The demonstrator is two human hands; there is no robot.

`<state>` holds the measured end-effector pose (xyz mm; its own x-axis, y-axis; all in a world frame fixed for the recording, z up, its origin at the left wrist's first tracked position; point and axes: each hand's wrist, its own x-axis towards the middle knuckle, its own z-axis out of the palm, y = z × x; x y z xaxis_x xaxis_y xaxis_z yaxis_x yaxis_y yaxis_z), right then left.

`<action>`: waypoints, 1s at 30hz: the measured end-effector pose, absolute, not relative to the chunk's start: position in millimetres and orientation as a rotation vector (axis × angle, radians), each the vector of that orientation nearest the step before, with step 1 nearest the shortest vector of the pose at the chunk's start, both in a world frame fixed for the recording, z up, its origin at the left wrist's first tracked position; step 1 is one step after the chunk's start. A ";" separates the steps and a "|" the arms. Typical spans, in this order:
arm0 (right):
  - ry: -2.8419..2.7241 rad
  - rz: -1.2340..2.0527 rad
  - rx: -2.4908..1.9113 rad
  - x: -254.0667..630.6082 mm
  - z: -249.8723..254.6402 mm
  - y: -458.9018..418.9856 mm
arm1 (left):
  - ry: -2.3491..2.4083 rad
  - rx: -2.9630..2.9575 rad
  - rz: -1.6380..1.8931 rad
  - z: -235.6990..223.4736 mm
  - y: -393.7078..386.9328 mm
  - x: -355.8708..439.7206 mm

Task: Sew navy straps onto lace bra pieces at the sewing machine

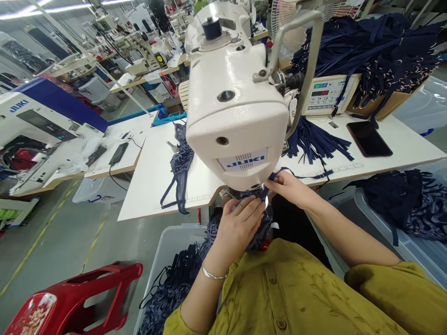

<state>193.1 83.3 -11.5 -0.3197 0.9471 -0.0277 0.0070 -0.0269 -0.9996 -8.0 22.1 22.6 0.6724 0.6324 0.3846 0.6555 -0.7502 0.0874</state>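
Observation:
The white JUKI sewing machine head [240,116] fills the middle of the view and hides its needle area. Just below it, my left hand [240,221] lies with outstretched fingers on a navy patterned bra [260,239], pressing it near the machine's edge. On the other side, my right hand [288,187] pinches a narrow navy strap [269,180] close under the machine head. Part of a strap [307,176] trails over the table to the right. Another navy bra [181,163] hangs over the white tabletop [146,195] to the left.
A bunch of navy straps [317,139], a black phone [369,139] and a control panel [328,95] are on the right. Plastic bins [159,251] with navy garments stand either side of my lap. A red stool [87,298] is at lower left.

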 end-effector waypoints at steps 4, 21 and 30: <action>-1.502 1.253 -1.136 186.8 -8.5 90.9 | -1.208 -2.711 -0.590 21.2 16.8 0.8; -1.717 0.888 -1.218 172.7 1.2 112.8 | -1.444 -2.507 -0.553 17.4 15.2 20.7; -1.722 0.850 -1.222 172.3 -5.2 114.1 | -1.455 -2.496 -0.547 17.2 14.7 21.3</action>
<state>172.3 114.1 -5.2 -0.1733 0.9539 0.2450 0.3854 0.2946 -0.8745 21.3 14.7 17.2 0.4468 0.7945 0.4114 0.8686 -0.4953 0.0131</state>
